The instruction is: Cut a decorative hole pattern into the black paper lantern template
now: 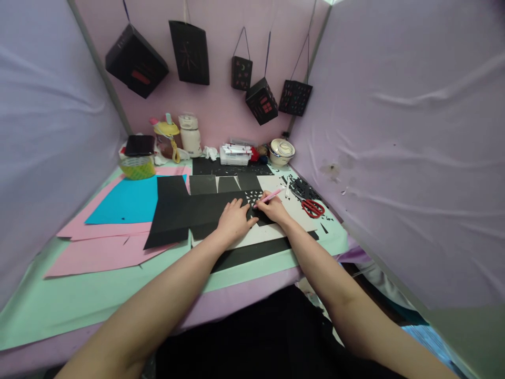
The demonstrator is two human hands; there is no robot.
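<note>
A large black paper sheet [197, 213] with cut tabs along its edges lies across the table, partly over a pale board [305, 218]. Near its right end is a patch of small triangular cut-outs [253, 197]. Flat on the sheet, just left of that patch, rests my left hand [235, 220], fingers spread and holding nothing. My right hand [273, 207] grips a slim pink pen-like tool [272, 196], its tip down at the cut-outs. Red-handled scissors [313, 208] lie to the right of my right hand, beside a heap of black paper scraps [302, 188].
Blue paper [122, 202] and pink paper [102, 255] lie at the left. Along the back stand a tape roll [138, 167], a white bottle [190, 137], a plastic box [235, 156] and a lidded bowl [281, 151]. Several black paper lanterns [189, 52] hang above.
</note>
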